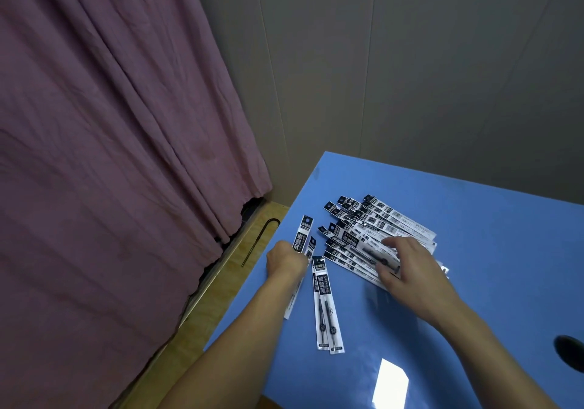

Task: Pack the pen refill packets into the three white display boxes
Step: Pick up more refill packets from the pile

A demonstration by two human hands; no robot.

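Refill packets everywhere on this blue table [474, 250], no neat stack at all. Main pile [379, 235] is a loose fan of black-and-white packets sitting near the far-left part of the tabletop, all overlapping at angles.

Right hand [410, 272] is resting on the near side of that pile, palm down, fingers spread and a bit bent, fingertips [390, 244] touching the top packets. Can't really tell if it's pinching one or just pressing on them, looks more like pressing.

Left hand [286, 260] is off to the left of the pile, near the table's left edge, fingers curled in around a small bunch of packets [304, 235]. Their black header ends poke up past the knuckles and the long tails run back under the wrist.

Between the two hands there's a pair of packets [325, 304] lying flat by themselves, pointing toward the camera, not touched by either hand.

Other stuff: purple curtain [110, 140] on the left, grey wall [410, 61] behind, wooden floor strip [246, 244] with a bent metal rod [256, 244] on it, dark round thing [568, 355] at the right edge of the table
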